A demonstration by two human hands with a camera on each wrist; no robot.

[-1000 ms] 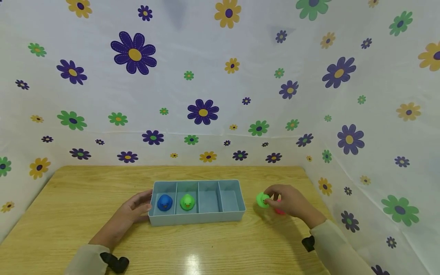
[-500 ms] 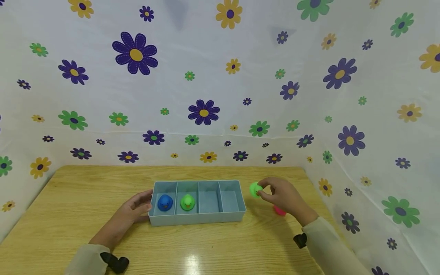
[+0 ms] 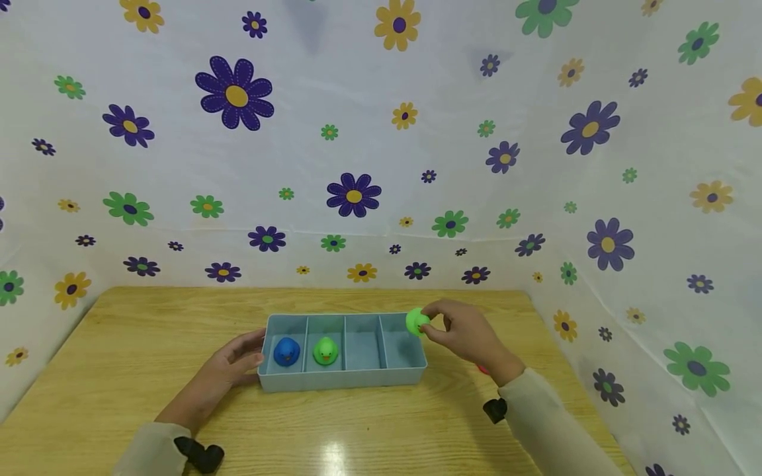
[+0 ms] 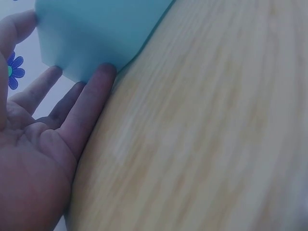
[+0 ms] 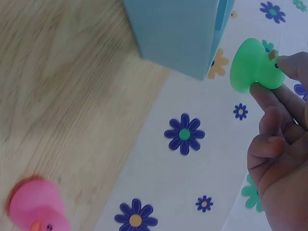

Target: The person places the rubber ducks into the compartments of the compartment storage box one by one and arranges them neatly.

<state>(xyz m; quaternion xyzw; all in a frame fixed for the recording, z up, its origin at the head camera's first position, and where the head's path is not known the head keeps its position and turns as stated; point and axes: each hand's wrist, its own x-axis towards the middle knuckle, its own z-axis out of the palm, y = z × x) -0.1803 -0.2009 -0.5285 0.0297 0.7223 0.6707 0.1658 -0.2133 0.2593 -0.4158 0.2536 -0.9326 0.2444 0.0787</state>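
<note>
A light blue tray (image 3: 342,379) with a row of compartments stands on the table. In its leftmost compartment sits a blue rubber duck (image 3: 287,352), and the one beside it has a green rubber duck (image 3: 325,351). My left hand (image 3: 229,363) touches the tray's left end with fairly straight fingers (image 4: 89,103). Between thumb and fingers, my right hand (image 3: 467,330) pinches another green rubber duck (image 5: 255,66), raised at the tray's right end in the head view. A pink rubber duck (image 5: 38,204) lies on the table, mostly hidden behind the right wrist in the head view.
The wooden table (image 3: 178,317) runs back to a white flower-print sheet (image 3: 297,152), which also hangs along the right side. Small black devices (image 3: 199,455) are strapped at both wrists.
My right hand has carried the green duck left and up, from near the pink duck to the tray's right end. My left hand and the tray have stayed in place.
</note>
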